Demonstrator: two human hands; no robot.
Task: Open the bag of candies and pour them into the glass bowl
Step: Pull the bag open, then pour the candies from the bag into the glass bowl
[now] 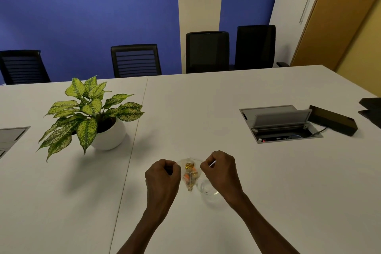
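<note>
Here both hands, left hand [162, 173] and right hand [220, 168], pinch the clear plastic bag of gold and orange wrapped candies [189, 174] by its top. The clear glass bowl [207, 189] beside it looks empty.

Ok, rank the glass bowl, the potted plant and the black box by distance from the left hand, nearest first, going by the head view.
From the left hand:
1. Glass bowl, just to its right, partly under the right wrist.
2. Potted plant, up and to the left.
3. Black box, far right, beside the open cable hatch.
</note>
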